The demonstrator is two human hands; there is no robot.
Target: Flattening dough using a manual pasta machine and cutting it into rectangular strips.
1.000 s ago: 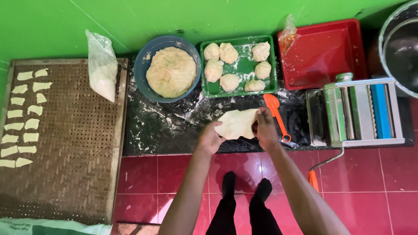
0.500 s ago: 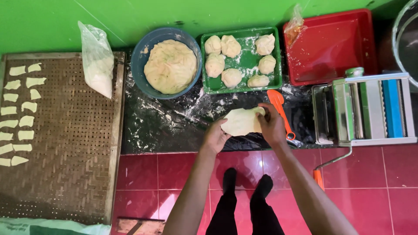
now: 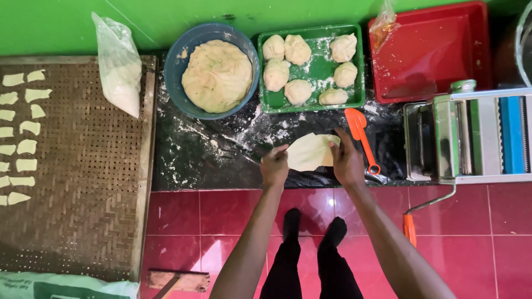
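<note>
Head view, left to right: a woven bamboo tray (image 3: 83,182) with a wooden rim carries pale, flat, roughly rectangular dough pieces (image 3: 16,138) in rows along its left edge. A clear plastic bag of white flour (image 3: 119,69), soft and slumped, leans at the tray's upper right corner. Beside it sits a round blue bowl (image 3: 176,83) filled with a large, lumpy mound of pale yellow dough. The black work sheet (image 3: 210,160) below it is glossy and streaked with flour.

The left hand (image 3: 275,166) pinches the left edge of the flattened dough sheet (image 3: 309,152), fingers curled narrow around it. The sheet is thin, smooth, pale yellow and irregularly oval, lying between the two hands just above the black sheet. The right hand (image 3: 347,163) grips its right edge, fingers closed on it.

Above, a green rectangular tray (image 3: 318,69), flour-dusted, holds seven rough dough balls. Just right of the right hand lies an orange plastic scraper (image 3: 360,133), its handle near the knuckles. Further right are a glossy red rectangular tray (image 3: 438,50) and a metal pasta roller (image 3: 471,138) with a crank handle hanging down.
</note>
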